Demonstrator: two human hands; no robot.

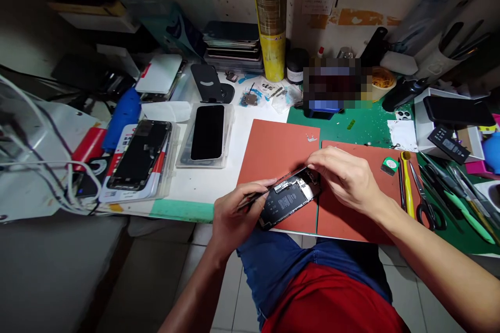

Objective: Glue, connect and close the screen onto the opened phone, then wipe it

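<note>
An opened phone [291, 199] lies tilted over the reddish-brown mat, with its black battery and inner parts showing. My left hand [242, 208] is closed on the phone's left edge. A thin dark tool [250, 200], its kind unclear, also sits between the fingers of that hand. At the phone's upper right end is my right hand [344, 174], its thumb and fingers pinched together at the corner. Whatever lies between those fingertips, if anything, is hidden. The mat [273, 148] spreads under the phone, with a second reddish-brown mat [351, 213] beside it.
To the right lie a yellow-handled brush [407, 187], black scissors [425, 208] and several slim tools. On the left are another opened phone [140, 156] and a dark-screened phone [208, 132] on a clear case. A spray can [271, 26] stands at the back. White cables [50, 166] hang far left.
</note>
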